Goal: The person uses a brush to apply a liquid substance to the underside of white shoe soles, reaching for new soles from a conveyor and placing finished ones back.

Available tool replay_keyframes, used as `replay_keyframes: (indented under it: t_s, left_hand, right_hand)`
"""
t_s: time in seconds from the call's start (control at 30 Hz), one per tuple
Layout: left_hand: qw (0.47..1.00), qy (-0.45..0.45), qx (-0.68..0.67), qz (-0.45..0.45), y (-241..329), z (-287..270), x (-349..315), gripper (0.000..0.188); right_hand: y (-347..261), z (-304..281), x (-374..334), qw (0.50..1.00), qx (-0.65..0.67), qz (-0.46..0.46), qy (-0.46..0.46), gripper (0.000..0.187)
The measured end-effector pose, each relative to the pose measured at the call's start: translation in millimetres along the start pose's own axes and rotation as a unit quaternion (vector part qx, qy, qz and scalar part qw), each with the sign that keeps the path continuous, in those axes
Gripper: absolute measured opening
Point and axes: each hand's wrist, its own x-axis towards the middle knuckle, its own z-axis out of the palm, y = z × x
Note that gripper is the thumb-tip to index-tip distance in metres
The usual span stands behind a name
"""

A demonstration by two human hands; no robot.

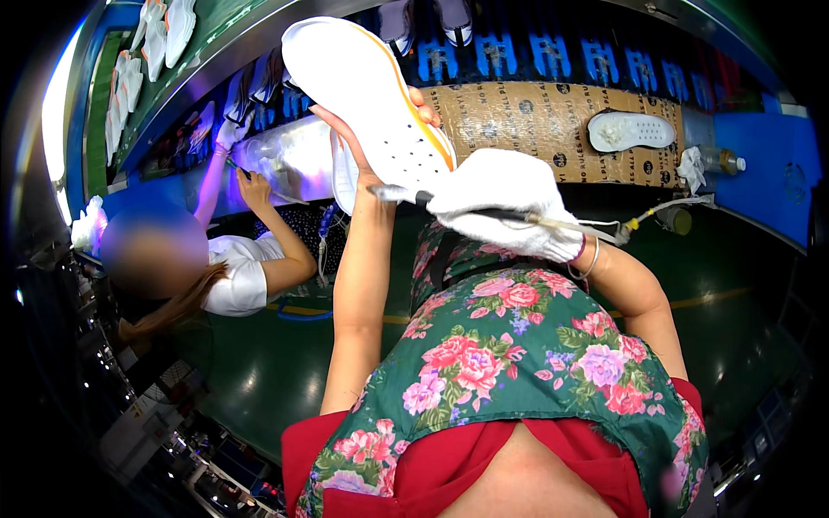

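Observation:
Up in front of me I hold a white shoe sole (367, 82) with an orange edge line and small dark holes near its heel. My bare left hand (363, 164) grips it, thumb on the near side and fingertips showing past its right edge. Part of another white sole (344, 177) shows just behind that hand. My right hand (501, 194), in a white knit glove, is closed around a slim brush (401, 194) with a thin hose trailing from its back end. The brush tip is close to the sole's heel and my left wrist; whether it touches is unclear.
A cardboard sheet (518, 129) covers the bench, with a white sole (630, 132) on it. A clear bottle (724, 161) and crumpled tissue (692, 168) are at right. Blue racks (553, 56) line the back. A co-worker (246, 276) works at left, below a green shelf of soles (155, 43).

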Motion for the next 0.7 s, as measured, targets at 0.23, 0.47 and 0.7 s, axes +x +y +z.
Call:
replay_keyframes:
  t_s: [0.23, 0.47, 0.7]
  left_hand:
    - [0.997, -0.017, 0.060, -0.052, 7.2, -3.5, 21.9, 0.114]
    - [0.987, -0.083, 0.052, -0.128, 15.4, -13.4, 34.5, 0.117]
    - [0.966, -0.106, 0.121, -0.203, 22.4, -19.5, 53.3, 0.113]
  right_hand:
    - [19.0, 15.2, -8.8, 0.976, -0.199, -0.090, -0.019, 0.035]
    - [18.2, -1.8, 6.9, 0.997, -0.077, -0.022, 0.024, 0.026]
    - [25.9, 11.2, -1.8, 0.991, -0.115, -0.058, -0.031, 0.032]
